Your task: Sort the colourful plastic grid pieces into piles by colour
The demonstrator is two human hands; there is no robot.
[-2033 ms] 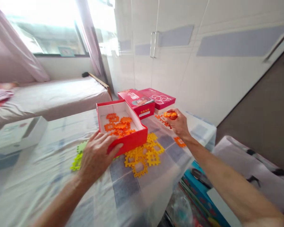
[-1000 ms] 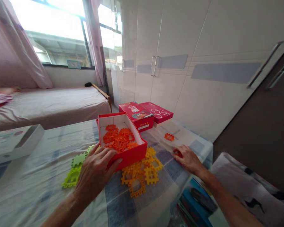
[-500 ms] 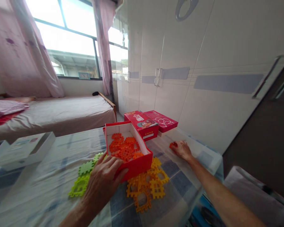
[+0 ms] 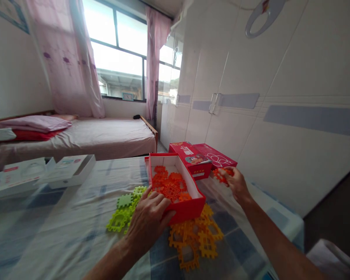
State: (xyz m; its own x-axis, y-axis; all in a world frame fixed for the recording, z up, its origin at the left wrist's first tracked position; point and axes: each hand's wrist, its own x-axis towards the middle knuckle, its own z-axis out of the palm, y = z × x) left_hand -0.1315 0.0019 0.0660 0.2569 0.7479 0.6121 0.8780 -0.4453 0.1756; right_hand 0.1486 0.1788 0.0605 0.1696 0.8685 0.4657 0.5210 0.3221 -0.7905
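Observation:
My left hand [image 4: 151,214] is closed on the near left corner of an open red box [image 4: 189,210], its thumb along the front wall. Inside the box lie several orange-red interlocking plastic tiles [image 4: 170,190]. To the right, my right hand [image 4: 236,182] pinches an orange-red plastic tile [image 4: 221,175] above the table, close to the closed red boxes. Whether it is one tile or more I cannot tell. Yellow-orange tiles [image 4: 207,243] lie in a pile before the box. Lime-green tiles [image 4: 118,221] lie left of it, partly hidden behind my left hand.
A printed red carton [image 4: 189,155] and a red box with a white line pattern [image 4: 218,157] stand behind the open box. White boxes [image 4: 81,171] sit at the table's left. Beyond are a bed [image 4: 113,134] and a white wardrobe [image 4: 233,77].
My right hand has lifted off the table with the orange-red tile, which now shows more fully. My left hand stays on the box. The whole view has turned left.

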